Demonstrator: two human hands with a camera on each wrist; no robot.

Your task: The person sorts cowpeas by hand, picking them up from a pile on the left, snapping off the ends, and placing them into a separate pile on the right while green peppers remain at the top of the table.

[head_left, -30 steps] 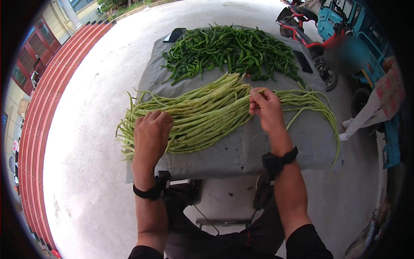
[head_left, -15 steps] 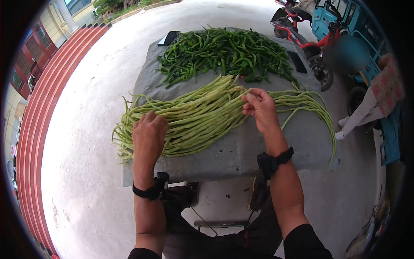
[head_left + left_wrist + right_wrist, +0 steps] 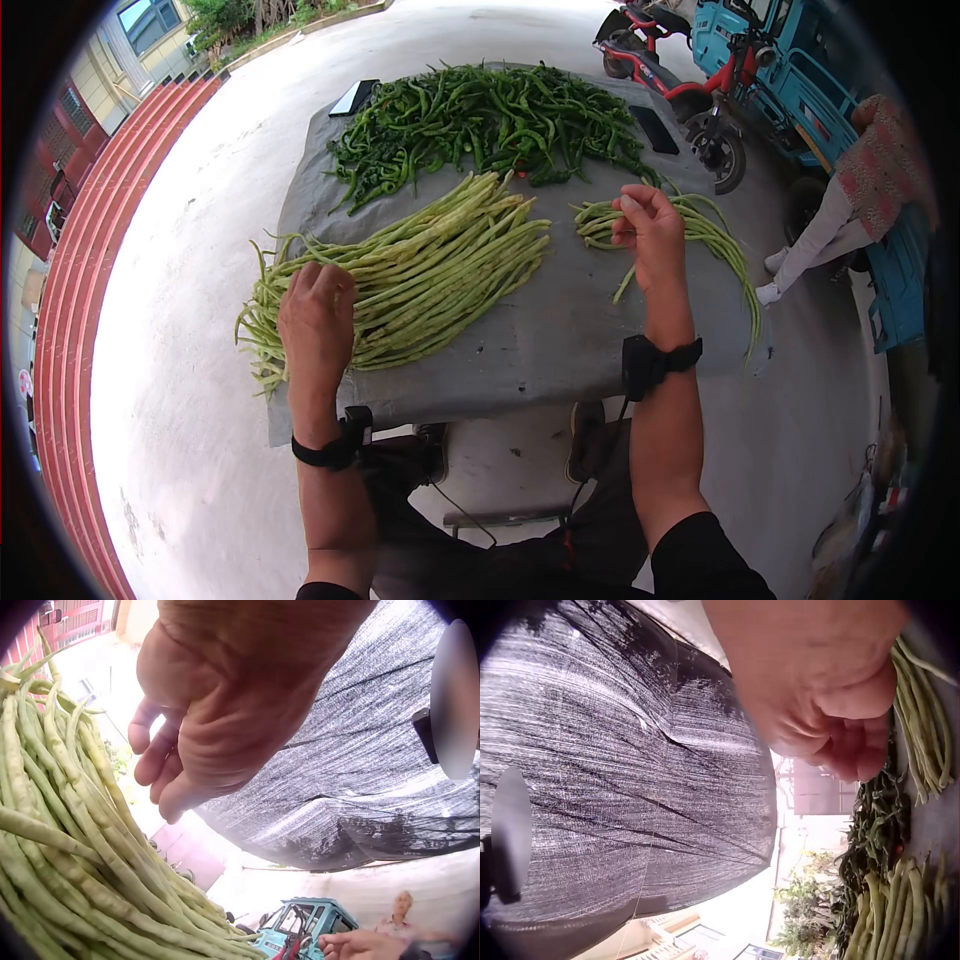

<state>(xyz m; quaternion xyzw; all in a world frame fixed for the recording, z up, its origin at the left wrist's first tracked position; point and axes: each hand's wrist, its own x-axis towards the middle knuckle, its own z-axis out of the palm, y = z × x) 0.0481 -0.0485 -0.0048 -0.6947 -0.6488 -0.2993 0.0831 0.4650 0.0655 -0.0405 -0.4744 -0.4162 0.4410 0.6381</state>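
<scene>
A large bundle of long pale-green yardlong beans [image 3: 440,275] lies across the left of the cloth-covered table. My left hand [image 3: 318,312] is over its left part. In the left wrist view, the loosely bent fingers of this hand [image 3: 217,727] hang near the beans [image 3: 67,817] with nothing between them. At the right, my right hand [image 3: 655,235] is raised over a smaller bunch of yardlong beans [image 3: 725,245], partly covering it. The right wrist view shows its fingers [image 3: 871,761] loosely curled, holding no visible bean, with the small bunch [image 3: 922,724] beyond.
A wide heap of green chili peppers [image 3: 480,120] covers the table's far side. A phone [image 3: 653,130] lies at its right, another flat device [image 3: 354,98] at its left. A person [image 3: 850,200] stands right, near a red scooter [image 3: 690,85] and blue three-wheeler [image 3: 810,85].
My right hand has moved right, away from the large bundle, uncovering the small bunch's near end and a gap of cloth. The left hand stays over the bundle; the head view has shifted slightly.
</scene>
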